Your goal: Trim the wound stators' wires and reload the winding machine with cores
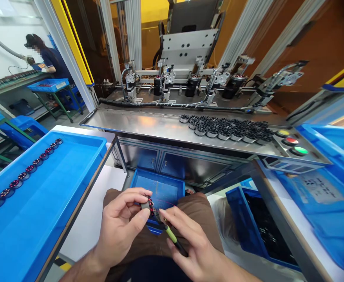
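Observation:
Above my lap, my left hand [125, 219] pinches a small wound motor stator [151, 205] between thumb and fingers. It has a grey rim and red windings on the side turned toward my right hand. My right hand [192, 239] is closed on wire cutters [172, 235] with green and black handles. Their jaws are at the stator's wound face; whether they touch a wire I cannot tell. A thin red wire [165, 201] trails off to the right from the stator. Below both hands is a blue bin [157, 184] on the floor.
A blue tray [72, 172] at left carries a row of wound stators [31, 168]. Many black-and-grey stators [225, 129] crowd the metal ledge [136, 123], beside push buttons [291, 141]. Behind stands a winding machine [189, 78]. Blue crates [236, 211] flank the right; a co-worker [54, 58] sits far left.

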`<state>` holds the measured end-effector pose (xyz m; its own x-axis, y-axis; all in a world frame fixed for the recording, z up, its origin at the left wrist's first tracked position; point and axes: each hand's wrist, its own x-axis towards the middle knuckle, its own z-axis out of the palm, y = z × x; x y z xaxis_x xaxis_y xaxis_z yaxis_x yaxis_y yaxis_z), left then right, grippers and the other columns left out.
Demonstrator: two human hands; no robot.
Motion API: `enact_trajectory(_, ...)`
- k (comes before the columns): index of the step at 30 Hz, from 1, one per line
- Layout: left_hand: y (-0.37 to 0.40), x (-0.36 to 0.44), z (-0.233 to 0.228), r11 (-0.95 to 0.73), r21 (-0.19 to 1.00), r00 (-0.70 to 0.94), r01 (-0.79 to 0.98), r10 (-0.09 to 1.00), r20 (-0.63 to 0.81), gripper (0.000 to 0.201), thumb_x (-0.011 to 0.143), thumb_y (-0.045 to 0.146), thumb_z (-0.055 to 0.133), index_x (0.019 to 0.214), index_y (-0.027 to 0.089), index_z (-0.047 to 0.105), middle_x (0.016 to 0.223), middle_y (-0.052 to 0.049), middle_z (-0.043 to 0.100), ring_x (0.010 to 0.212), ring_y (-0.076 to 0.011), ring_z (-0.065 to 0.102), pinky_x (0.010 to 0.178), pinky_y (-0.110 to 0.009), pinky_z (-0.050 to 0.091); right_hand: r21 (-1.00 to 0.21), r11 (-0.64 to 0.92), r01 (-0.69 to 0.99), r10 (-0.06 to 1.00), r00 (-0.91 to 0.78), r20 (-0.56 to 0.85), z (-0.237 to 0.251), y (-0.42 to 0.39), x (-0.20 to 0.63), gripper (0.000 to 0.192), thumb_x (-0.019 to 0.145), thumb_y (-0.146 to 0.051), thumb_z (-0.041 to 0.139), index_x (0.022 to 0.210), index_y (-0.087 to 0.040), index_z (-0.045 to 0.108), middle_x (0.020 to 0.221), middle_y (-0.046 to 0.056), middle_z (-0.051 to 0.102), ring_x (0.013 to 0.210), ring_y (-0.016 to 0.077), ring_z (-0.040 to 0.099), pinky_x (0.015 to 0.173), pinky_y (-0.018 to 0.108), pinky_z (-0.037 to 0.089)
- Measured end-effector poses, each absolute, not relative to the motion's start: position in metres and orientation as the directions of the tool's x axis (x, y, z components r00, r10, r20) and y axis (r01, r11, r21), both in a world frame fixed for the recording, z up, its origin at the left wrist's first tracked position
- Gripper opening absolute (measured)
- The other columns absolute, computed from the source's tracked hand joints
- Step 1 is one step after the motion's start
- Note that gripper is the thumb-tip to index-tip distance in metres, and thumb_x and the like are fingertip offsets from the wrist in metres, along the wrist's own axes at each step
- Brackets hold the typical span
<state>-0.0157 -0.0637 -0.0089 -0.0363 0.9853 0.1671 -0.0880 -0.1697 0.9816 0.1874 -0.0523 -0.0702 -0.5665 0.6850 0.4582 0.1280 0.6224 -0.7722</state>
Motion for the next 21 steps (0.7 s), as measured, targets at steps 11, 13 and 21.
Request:
enact_trajectory(11, -0.062, -0.016, -0.008, -0.232, 0.973, -0.033, -0.011, 0.972, 0.231, 0.023, 0.087, 0.011, 0.067, 0.099, 0.029, 0.073, 0.112, -0.003, 0.072, 0.110, -0.0160, 0.066, 0.090, -0.022, 0.056, -0.767, 0.621, 0.163, 0.717, -0.513, 0.472, -0.061, -0.052, 0.188, 0.072, 0.079, -0.003, 0.047, 0.147, -0.025, 0.039, 0.085, 0.004, 0.061, 0.079, 0.0188, 0.063, 0.066, 0.024, 0.053)
enact_trajectory(13, -0.062, -0.016, -0.009, -0.251, 0.968, -0.029, 0.008, 0.968, 0.251, 0.023, 0.087, 0.010, 0.067, 0.099, 0.029, 0.072, 0.112, -0.003, 0.072, 0.110, -0.0161, 0.066, 0.090, -0.022, 0.056, -0.772, 0.617, 0.153, 0.718, -0.512, 0.472, -0.060, -0.052, 0.187, 0.075, 0.078, -0.003, 0.047, 0.149, -0.025, 0.037, 0.095, 0.006, 0.062, 0.089, 0.0192, 0.064, 0.076, 0.025, 0.055)
enact_trajectory(21, -0.065, -0.019, -0.013, -0.330, 0.940, 0.035, 0.084, 0.944, 0.329, 0.032, 0.087, 0.006, 0.065, 0.107, 0.030, 0.069, 0.115, -0.004, 0.070, 0.114, -0.0180, 0.064, 0.091, -0.025, 0.056, -0.792, 0.598, 0.123, 0.706, -0.548, 0.448, -0.061, -0.051, 0.186, 0.083, 0.073, -0.002, 0.048, 0.152, -0.027, 0.033, 0.116, 0.008, 0.059, 0.109, 0.0203, 0.061, 0.090, 0.027, 0.055)
